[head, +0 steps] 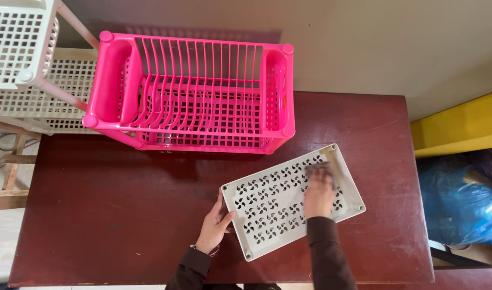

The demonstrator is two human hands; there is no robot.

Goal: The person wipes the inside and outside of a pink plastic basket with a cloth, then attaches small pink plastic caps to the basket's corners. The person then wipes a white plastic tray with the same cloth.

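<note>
Both hands on cream tray [267, 207]: left hand [216, 223] grips edge, right hand [318, 193] flat.

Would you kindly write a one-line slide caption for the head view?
Left hand steadies a white perforated tray on a dark red table; right hand presses on it, beside a pink rack.

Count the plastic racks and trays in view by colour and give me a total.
Pink: 1, the pink dish rack on the table.
White or cream: 3, the perforated tray under both hands, the upper white rack, the lower white shelf.
Total: 4.
</note>
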